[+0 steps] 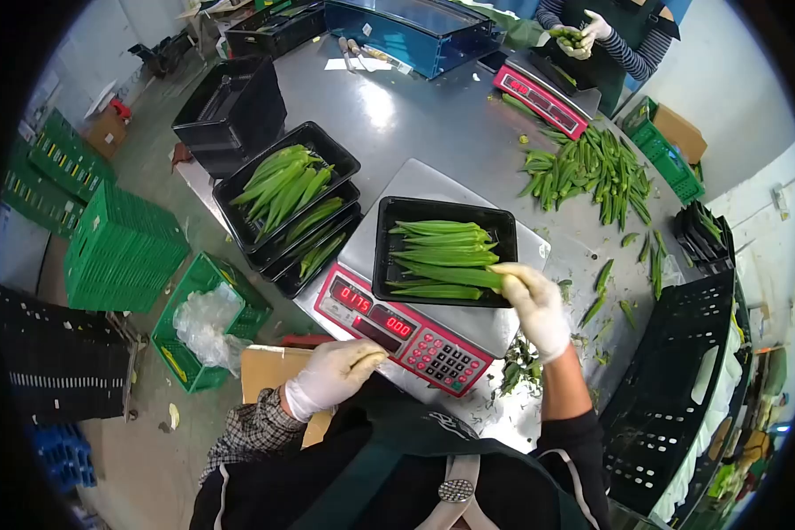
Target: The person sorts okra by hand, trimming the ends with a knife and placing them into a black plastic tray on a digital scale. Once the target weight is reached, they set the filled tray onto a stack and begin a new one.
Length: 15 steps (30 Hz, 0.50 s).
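Observation:
A black tray with several green okra pods in rows lies on the steel plate of a red scale; its display shows 0175. My right hand, in a white glove, pinches the stem end of an okra pod at the tray's lower right corner. My left hand, also gloved, is closed in front of the scale's display; nothing shows between its fingers. To the left of the scale stand stacked black trays holding okra.
Loose okra is spread at the right of the steel table. Across it, a co-worker holds okra beside a second scale. Green crates stand on the left floor. A black crate is at right.

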Each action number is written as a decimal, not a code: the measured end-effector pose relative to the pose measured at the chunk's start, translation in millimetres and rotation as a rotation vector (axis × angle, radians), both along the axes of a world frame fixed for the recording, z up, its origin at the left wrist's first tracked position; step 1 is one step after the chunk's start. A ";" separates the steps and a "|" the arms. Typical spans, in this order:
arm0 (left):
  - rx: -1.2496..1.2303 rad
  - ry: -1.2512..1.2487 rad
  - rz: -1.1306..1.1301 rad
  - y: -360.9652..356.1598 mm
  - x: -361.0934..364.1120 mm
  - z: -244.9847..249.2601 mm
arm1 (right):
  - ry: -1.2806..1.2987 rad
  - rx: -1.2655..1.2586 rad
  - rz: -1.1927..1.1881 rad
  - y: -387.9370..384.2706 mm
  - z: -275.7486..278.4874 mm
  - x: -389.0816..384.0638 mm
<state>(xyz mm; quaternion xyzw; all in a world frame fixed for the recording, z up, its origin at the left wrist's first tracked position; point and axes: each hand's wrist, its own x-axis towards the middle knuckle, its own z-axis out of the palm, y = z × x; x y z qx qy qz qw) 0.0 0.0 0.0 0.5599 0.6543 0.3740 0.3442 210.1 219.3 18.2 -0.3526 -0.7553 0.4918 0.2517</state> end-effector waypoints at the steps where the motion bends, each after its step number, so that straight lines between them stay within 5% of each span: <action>1: 0.037 -0.015 0.038 -0.9 -0.9 2.4 | -0.058 0.218 0.026 0.3 -4.5 -6.7; 2: 0.073 -0.030 0.075 -1.3 -2.5 4.5 | -0.052 0.455 0.023 -1.5 -4.3 -9.4; 6: 0.236 -0.051 0.279 1.7 -24.7 13.8 | -0.058 0.417 -0.105 4.2 6.7 9.6; 15: 0.300 0.000 0.482 12.1 -64.5 12.9 | -0.251 0.074 -0.366 -8.0 -30.5 99.1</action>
